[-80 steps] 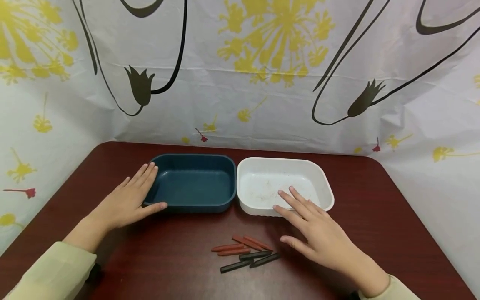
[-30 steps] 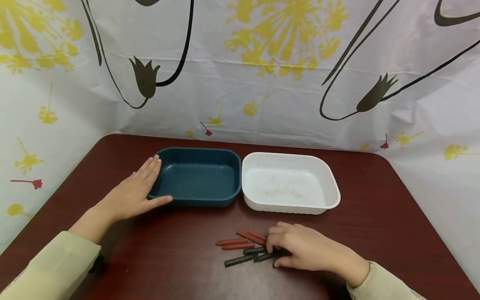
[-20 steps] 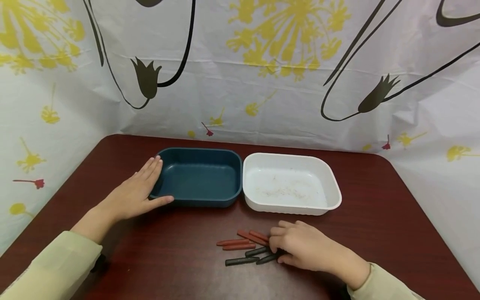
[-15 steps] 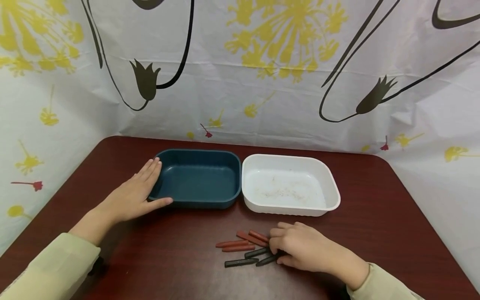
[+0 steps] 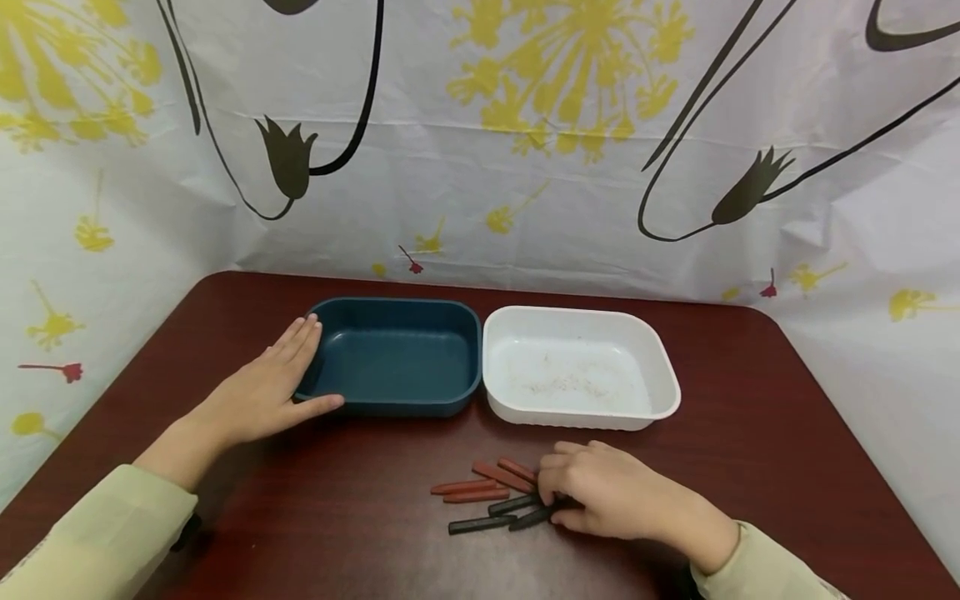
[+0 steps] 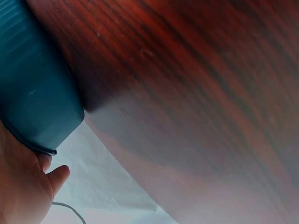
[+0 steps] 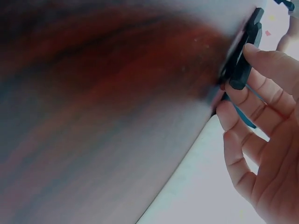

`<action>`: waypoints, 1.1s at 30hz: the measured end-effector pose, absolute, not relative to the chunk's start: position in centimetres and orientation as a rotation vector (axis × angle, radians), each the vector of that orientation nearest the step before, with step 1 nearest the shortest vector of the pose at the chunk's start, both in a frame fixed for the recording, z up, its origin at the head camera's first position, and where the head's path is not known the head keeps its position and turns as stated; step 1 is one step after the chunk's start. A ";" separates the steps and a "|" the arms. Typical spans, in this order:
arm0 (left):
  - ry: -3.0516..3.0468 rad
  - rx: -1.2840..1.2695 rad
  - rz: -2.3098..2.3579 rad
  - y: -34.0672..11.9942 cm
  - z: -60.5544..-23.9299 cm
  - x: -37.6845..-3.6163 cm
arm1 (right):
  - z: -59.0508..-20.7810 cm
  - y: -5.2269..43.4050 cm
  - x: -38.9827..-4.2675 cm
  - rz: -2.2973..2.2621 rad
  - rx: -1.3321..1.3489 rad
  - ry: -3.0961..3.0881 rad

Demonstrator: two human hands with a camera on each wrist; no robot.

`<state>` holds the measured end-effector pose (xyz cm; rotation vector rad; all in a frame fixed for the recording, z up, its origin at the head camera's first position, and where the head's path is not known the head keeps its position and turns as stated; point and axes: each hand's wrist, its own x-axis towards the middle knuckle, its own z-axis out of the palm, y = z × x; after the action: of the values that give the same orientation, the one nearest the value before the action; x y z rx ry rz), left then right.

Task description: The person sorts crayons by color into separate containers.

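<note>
A dark blue tray (image 5: 397,410) and a white tray (image 5: 582,423) stand side by side on a dark red table (image 5: 750,433). My left hand (image 5: 258,396) lies flat against the blue tray's left side, fingers straight, thumb along its front wall; the left wrist view shows that tray (image 6: 32,93) beside the palm (image 6: 21,186). In front of the white tray lie three red crayons (image 5: 468,492) and three black crayons (image 5: 480,525). My right hand (image 5: 555,500) is curled over their right ends. In the right wrist view its fingers (image 7: 266,65) pinch a black crayon (image 7: 240,65) on the table.
A white curtain with yellow flowers and black lines (image 5: 525,167) closes in the table at the back and on both sides. Both trays hold nothing but faint specks in the white one. Bare tabletop lies to the right of the white tray and in front of my left arm.
My right hand has come down from the white tray's front edge onto the crayons and curled round a black one. The black crayons have shifted slightly. My left hand has stayed put.
</note>
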<state>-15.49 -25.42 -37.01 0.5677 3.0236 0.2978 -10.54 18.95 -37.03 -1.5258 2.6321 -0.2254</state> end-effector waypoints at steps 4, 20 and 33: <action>3.019 0.568 0.299 -25.4 -36.9 -15.6 | -36.9 18.9 -10.6 -0.289 -1.537 2.620; 3.014 0.551 0.257 -25.4 -36.8 -15.6 | -36.0 16.8 -11.6 -0.428 -1.582 2.612; 3.008 0.547 0.260 -25.3 -36.6 -15.5 | -34.7 15.4 -12.5 -0.498 -1.546 2.599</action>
<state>-15.53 -25.35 -36.60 0.5470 3.0085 0.2600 -12.54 15.36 -34.72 -1.5458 2.5986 -0.4979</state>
